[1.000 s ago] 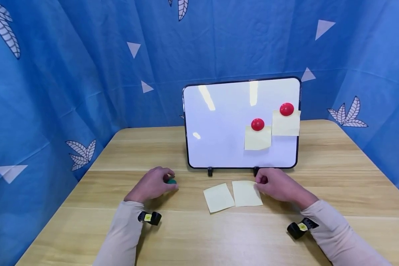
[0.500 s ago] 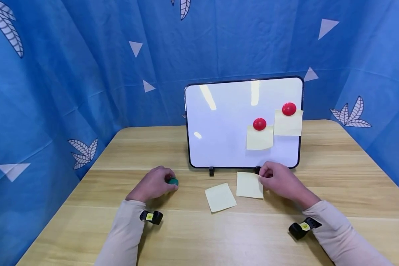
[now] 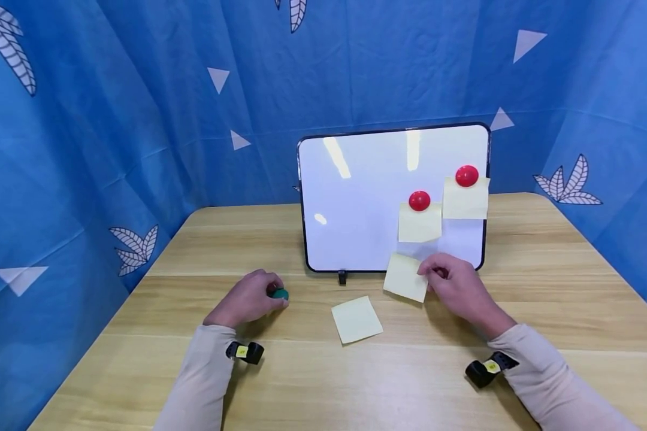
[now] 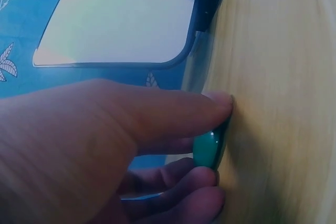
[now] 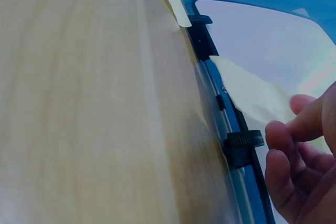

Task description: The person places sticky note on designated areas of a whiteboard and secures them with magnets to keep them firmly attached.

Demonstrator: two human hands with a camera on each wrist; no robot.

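Note:
My left hand [image 3: 248,298] pinches a round green magnet [image 4: 208,148] between thumb and fingers, low by the tabletop on the left. With thumb and fingertips my right hand [image 3: 455,286] holds a pale yellow sticky note [image 3: 405,277] by its right edge, lifted in front of the whiteboard's lower rim. In the right wrist view that note [image 5: 252,87] slants up before the board. Another sticky note [image 3: 357,319] lies flat on the table between the hands. The whiteboard [image 3: 356,209] carries two notes, each under a red magnet [image 3: 419,201].
A black foot [image 3: 342,277] supports the whiteboard at its lower left; the held note hides the other foot in the head view. Blue patterned curtain [image 3: 140,120] surrounds the wooden table [image 3: 313,383] at the back and sides.
My right hand has lifted its sticky note off the table and carried it up and away toward the whiteboard, tilting it. My left hand stays in place with the green magnet.

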